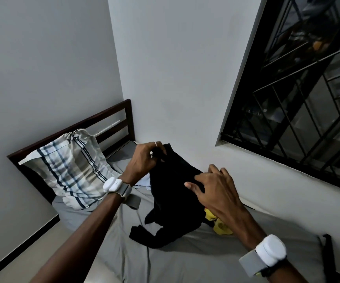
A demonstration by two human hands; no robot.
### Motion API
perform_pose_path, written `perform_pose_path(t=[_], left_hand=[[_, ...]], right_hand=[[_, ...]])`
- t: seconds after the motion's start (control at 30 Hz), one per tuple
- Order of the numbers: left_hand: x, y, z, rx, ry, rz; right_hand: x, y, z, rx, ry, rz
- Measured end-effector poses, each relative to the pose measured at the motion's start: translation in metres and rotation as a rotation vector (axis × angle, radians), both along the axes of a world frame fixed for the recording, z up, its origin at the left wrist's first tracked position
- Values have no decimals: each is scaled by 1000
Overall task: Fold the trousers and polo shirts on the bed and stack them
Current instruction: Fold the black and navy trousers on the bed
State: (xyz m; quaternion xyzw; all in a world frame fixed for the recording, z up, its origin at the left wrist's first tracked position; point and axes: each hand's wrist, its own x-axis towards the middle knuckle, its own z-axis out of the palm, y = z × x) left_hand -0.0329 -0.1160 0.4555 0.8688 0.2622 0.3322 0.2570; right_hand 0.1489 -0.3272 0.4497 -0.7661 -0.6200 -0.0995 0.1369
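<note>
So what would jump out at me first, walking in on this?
A black garment held up over the middle of the grey bed: the left hand pinches its top edge, the right hand lies against its side. Next, the plaid pillow by the headboard at left and the dark barred window on the right wall.

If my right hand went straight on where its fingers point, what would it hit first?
Likely the black garment held up by the left hand; the right hand may already touch it.
</note>
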Motion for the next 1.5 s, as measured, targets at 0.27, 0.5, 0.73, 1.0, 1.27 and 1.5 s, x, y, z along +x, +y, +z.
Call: perform_pose_path(t=[0.27, 0.5, 0.73, 1.0, 1.27, 1.5], left_hand=[[12, -11, 6, -228, -157, 4], [17, -36, 25, -298, -291, 0], [5, -66, 108, -92, -320, -134], [26, -57, 163, -61, -323, -78], [36, -52, 130, -229, -418, -105], [44, -72, 109, -289, -429, -132]], right_hand=[[4, -18, 44, 236, 86, 12], [6, -34, 73, 269, 136, -6], [36, -47, 121, 313, 442, 85], [39, -47, 194, 528, 242, -26], [35, -32, 178, 452, 237, -105], [2, -19, 175, 252, 76, -134]])
